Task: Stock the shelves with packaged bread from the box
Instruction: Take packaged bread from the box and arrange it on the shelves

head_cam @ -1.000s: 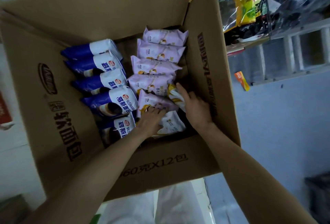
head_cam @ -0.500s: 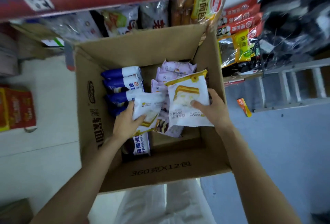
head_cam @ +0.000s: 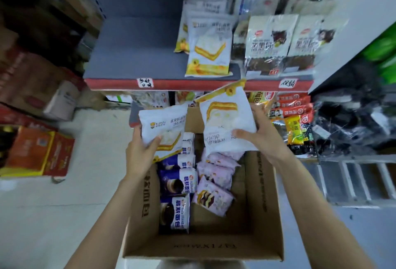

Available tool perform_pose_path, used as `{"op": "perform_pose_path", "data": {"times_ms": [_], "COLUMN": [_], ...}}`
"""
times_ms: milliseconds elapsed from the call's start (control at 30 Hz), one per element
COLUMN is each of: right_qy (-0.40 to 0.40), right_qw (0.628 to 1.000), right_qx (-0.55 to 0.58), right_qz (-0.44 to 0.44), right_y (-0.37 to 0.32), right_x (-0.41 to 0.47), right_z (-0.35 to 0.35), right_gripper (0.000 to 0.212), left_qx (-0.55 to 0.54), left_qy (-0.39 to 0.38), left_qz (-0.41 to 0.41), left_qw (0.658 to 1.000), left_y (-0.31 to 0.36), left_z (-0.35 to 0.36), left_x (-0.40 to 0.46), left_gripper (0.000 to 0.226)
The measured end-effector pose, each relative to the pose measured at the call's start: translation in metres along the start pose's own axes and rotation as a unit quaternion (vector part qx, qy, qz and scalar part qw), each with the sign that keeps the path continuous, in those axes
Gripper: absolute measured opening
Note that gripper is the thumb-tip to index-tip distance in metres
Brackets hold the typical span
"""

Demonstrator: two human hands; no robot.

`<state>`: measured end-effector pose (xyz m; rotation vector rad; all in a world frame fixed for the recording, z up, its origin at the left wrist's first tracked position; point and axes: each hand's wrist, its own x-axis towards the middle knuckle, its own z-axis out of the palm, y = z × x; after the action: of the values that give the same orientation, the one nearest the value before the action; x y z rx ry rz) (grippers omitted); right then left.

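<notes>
An open cardboard box [head_cam: 201, 247] stands on the floor below me, with blue-and-white bread packs [head_cam: 179, 183] on its left side and pink packs [head_cam: 214, 198] on its right. My left hand [head_cam: 140, 153] grips a white-and-yellow bread pack [head_cam: 164, 125] above the box's far left corner. My right hand [head_cam: 264, 138] grips a second white-and-yellow pack [head_cam: 227, 121], tilted, just below the shelf edge. The grey shelf [head_cam: 137, 54] with a red front strip carries a stack of the same bread packs [head_cam: 209, 50] near its middle.
Dark snack bags [head_cam: 285, 46] fill the shelf's right part; its left part is bare grey. Red and orange cartons [head_cam: 36, 153] sit on the floor at left. Lower shelf goods [head_cam: 291, 114] and a metal ladder [head_cam: 353, 181] lie at right.
Both hands have lifted a white-and-yellow pack each out of the box and raised them toward the shelf. My view has tilted up, bringing the shelf top into sight.
</notes>
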<state>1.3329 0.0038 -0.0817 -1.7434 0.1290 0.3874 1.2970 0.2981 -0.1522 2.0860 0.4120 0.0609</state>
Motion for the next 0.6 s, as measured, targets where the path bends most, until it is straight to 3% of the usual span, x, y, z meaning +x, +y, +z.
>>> {"op": "perform_pose_path", "data": {"times_ms": [167, 233, 300, 367, 433, 500, 600], "right_qy": [0.029, 0.054, 0.098, 0.136, 0.173, 0.21, 0.229], "right_qw": [0.962, 0.912, 0.839, 0.783, 0.773, 0.79, 0.809], "right_qx": [-0.222, -0.345, -0.47, -0.542, -0.551, -0.515, -0.469], "right_qz": [-0.158, -0.214, -0.257, -0.272, -0.264, -0.259, -0.27], "right_y": [-0.082, -0.113, -0.14, -0.158, -0.167, -0.173, -0.182], "right_x": [0.04, 0.06, 0.084, 0.112, 0.138, 0.16, 0.183], "right_z": [-0.003, -0.004, -0.004, -0.001, 0.004, 0.009, 0.018], "right_gripper": [0.056, 0.054, 0.049, 0.043, 0.042, 0.046, 0.048], "left_qx": [-0.051, -0.065, -0.083, -0.104, -0.122, -0.124, -0.122], "left_qy": [0.047, 0.052, 0.048, 0.041, 0.034, 0.011, -0.079], "left_qz": [0.038, 0.054, 0.07, 0.081, 0.094, 0.112, 0.133], "left_qw": [0.997, 0.995, 0.993, 0.99, 0.987, 0.986, 0.98], "left_y": [0.033, 0.045, 0.055, 0.065, 0.078, 0.091, 0.112], "left_z": [-0.024, -0.032, -0.037, -0.039, -0.039, -0.038, -0.031], "left_x": [0.03, 0.042, 0.055, 0.068, 0.079, 0.089, 0.108], "left_gripper": [0.035, 0.032, 0.033, 0.035, 0.037, 0.037, 0.038]}}
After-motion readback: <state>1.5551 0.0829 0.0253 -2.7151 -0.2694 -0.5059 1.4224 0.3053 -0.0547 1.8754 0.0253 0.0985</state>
